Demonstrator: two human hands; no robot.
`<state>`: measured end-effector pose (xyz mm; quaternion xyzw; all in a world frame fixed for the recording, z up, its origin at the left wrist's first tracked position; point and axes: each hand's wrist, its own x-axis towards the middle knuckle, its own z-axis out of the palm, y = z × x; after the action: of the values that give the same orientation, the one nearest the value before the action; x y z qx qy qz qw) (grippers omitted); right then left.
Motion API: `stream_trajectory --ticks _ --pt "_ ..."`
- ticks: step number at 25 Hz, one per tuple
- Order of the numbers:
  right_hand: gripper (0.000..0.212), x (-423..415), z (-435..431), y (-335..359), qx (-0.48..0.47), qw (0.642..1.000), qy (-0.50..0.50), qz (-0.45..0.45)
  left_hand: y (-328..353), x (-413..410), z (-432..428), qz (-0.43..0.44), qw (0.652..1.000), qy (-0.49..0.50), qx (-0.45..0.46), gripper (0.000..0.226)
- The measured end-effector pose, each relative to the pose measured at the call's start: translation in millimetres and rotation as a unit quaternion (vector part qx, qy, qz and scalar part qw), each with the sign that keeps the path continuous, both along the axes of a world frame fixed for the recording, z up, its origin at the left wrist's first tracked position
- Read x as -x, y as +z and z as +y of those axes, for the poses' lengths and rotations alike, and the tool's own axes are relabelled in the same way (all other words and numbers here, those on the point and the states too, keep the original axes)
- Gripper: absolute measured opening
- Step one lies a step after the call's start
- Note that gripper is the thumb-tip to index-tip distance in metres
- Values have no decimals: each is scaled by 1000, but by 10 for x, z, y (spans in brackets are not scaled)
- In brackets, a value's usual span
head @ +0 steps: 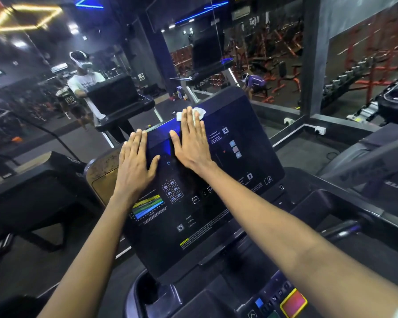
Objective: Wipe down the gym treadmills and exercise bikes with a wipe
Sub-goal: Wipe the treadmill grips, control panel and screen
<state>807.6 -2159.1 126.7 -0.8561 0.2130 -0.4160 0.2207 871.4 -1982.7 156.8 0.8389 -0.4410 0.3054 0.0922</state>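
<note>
Both grips spread flat: left hand point(136, 161) rests straight-fingered on the treadmill console point(216, 203) at its left edge, right hand point(191, 143) beside it presses a white wipe point(199, 112) under its fingertips at the console's top edge, mirror point(32, 88) beyond.

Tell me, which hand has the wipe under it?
The right hand: its straight fingers press the white wipe near the top of the console. The left hand lies flat on the console's left edge with no wipe.
</note>
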Motion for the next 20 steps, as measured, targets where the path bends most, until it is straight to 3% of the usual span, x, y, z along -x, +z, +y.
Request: stream_trajectory --ticks 5,9,14,20 --pt "67 -29 164 -94 128 990 58 -2 -1 -64 80 -24 999 16 -14 71" --pt "65 30 -69 -138 -4 998 -57 -15 -29 -81 68 -57 997 38 -41 64" --pt "66 139 55 -336 68 998 14 11 -72 -80 -52 -83 994 59 -46 61" --pt "67 436 16 -841 -90 990 -112 10 -90 -4 -320 -78 995 25 -48 67"
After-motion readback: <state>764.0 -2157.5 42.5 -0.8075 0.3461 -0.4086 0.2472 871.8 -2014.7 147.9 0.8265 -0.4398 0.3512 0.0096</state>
